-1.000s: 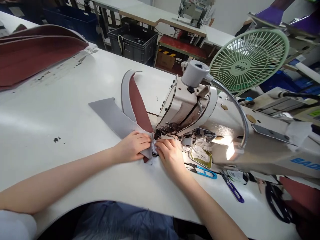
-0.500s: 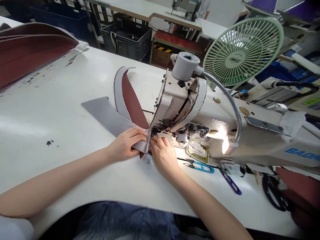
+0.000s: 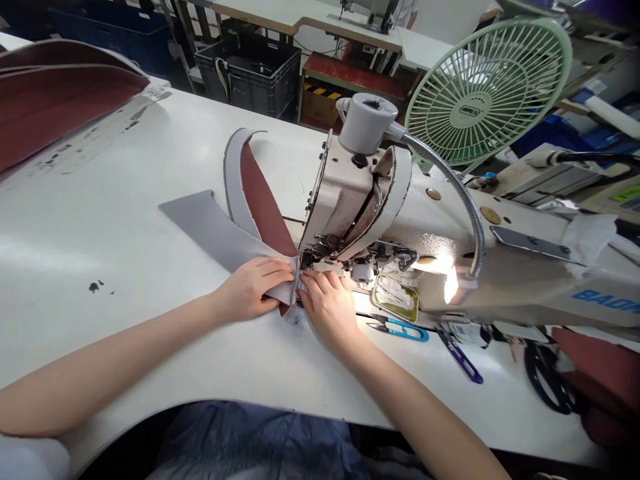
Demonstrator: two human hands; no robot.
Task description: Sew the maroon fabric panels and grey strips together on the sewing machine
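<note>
A strip of grey and dark-red sheet material (image 3: 205,223), like leather or coated fabric, lies under the head of a sewing machine (image 3: 345,207). One end of it curls up in a loop behind. My left hand (image 3: 250,287) grips the strip near its seam edge, fingers bent over the grey face and thumb tucked low. To the right of that edge, my right hand (image 3: 330,303) has its fingers close together, pressed on the material just in front of the needle area. The fingertips of the right hand and the needle point are partly hidden.
Right of my hands lie a small tray (image 3: 395,298), blue thread snips (image 3: 400,328), purple snips (image 3: 463,357) and black-handled scissors (image 3: 545,380). A green fan (image 3: 480,100) stands behind the machine. Dark-red panels (image 3: 65,100) are stacked at the far left.
The whole view has shifted slightly. Both hands stay at the seam edge, and the strip looks almost unchanged in place and shape.
</note>
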